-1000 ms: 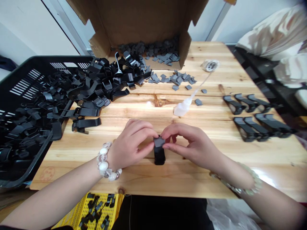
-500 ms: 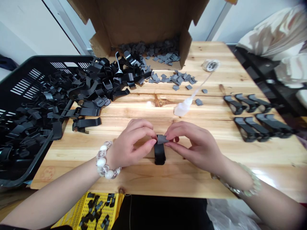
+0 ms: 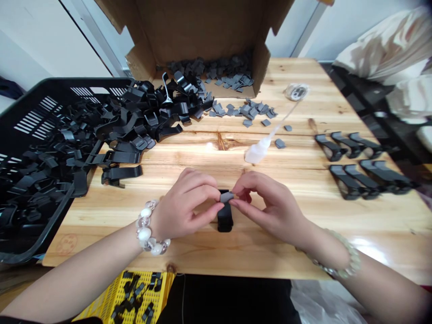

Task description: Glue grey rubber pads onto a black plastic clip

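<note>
Grey pad (image 3: 226,196) sits pinched between the fingertips of my left hand (image 3: 184,209) and my right hand (image 3: 270,207), right on the top end of the black clip (image 3: 224,217), which lies on the wooden table (image 3: 202,256) close to its near edge, about midway along. Both hands are closed on the pad; neither really clamps the clip, as far as I can tell. I judge the pad could seat crooked if one side presses first, or the clip could skid under the push. Any glue on it might catch my fingers.

Beyond, a squeeze bottle (image 3: 258,150) lies mid-table. Finished clips (image 3: 357,166) line up toward the right edge. Loose clips (image 3: 135,121) spill from the black crate (image 3: 40,103) over the left edge. At the far edge an open cardboard box (image 3: 202,31) holds more pads (image 3: 246,110), some scattered out before it. A yellow basket (image 3: 135,292) sits below the near edge. Pale walls lie behind.
</note>
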The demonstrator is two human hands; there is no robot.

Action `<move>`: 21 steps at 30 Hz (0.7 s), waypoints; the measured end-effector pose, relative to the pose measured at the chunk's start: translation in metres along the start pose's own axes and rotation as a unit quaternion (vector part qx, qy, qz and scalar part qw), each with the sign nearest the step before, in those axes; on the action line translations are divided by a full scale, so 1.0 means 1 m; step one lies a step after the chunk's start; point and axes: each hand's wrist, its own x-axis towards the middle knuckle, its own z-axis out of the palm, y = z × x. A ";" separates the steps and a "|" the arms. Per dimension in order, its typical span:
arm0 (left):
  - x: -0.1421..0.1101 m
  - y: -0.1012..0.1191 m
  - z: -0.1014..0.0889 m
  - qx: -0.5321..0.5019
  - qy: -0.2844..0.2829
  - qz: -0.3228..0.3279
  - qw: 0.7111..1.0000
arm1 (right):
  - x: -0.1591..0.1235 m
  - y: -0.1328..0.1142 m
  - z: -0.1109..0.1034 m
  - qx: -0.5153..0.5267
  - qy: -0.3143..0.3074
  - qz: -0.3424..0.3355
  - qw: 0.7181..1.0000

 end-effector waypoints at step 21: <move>-0.004 -0.007 0.010 0.013 -0.180 -0.085 0.980 | 0.012 0.023 -0.004 0.060 0.006 0.234 0.970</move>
